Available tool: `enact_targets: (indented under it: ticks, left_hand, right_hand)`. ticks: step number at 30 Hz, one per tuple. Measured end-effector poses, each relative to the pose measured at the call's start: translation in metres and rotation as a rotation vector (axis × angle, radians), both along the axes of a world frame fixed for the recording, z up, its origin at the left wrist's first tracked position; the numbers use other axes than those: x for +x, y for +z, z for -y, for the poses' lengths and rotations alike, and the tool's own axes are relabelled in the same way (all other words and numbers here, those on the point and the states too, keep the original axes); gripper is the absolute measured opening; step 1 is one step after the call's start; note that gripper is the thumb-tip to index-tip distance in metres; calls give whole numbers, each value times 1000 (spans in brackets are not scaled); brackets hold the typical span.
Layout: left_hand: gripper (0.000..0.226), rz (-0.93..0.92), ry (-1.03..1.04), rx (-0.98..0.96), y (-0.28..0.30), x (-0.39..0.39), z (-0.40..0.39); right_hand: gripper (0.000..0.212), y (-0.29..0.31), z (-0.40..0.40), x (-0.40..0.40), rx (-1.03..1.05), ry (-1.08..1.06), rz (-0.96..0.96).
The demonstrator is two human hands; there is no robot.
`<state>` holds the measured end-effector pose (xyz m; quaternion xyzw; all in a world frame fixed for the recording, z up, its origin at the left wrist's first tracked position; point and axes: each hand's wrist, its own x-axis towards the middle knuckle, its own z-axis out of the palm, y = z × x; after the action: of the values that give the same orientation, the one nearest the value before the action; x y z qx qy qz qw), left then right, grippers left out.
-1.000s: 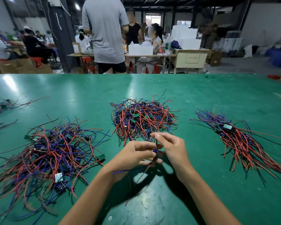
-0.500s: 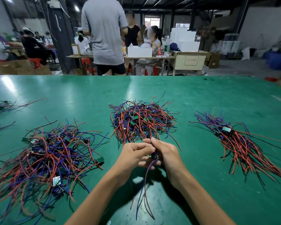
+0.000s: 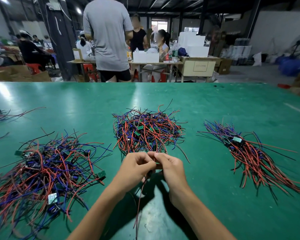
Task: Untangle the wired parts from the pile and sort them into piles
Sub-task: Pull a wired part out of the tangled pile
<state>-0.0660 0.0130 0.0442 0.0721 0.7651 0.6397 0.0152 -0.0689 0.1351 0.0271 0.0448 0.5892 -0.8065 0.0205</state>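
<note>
Red-and-black wired part [image 3: 140,193] hangs straight down, pinched by left hand [image 3: 134,168] and right hand [image 3: 171,168].

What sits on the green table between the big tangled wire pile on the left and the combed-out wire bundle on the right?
In the head view: the round tangled middle pile, with both hands just in front of it.

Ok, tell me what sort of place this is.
Probably a small factory or assembly workshop. A wide green worktable carries a tangled pile of red, blue and black wired parts, seated workers sit at other tables behind, and white cartons are stacked nearby.
</note>
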Motion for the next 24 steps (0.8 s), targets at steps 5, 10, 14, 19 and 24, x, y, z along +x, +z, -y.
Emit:
enact_targets:
  ticks: [5, 10, 14, 19, 24]
  left_hand:
    - [34, 56, -197, -128, -1, -4, 9]
    - [31, 146, -409, -197, 7, -1, 19]
    - [24, 274, -435, -161, 9, 1, 28]
    - [9, 281, -293, 15, 10, 0, 31]
    - [24, 250, -233, 124, 6, -3, 34]
  right_hand:
    - [23, 3, -9, -9, -99, -78, 87]
    - [21, 5, -20, -15, -79, -184, 115]
    - [21, 6, -26, -15, 107, -297, 49]
    - [24, 9, -40, -17, 109, -230, -109]
    - [20, 4, -29, -9, 265, 130, -248]
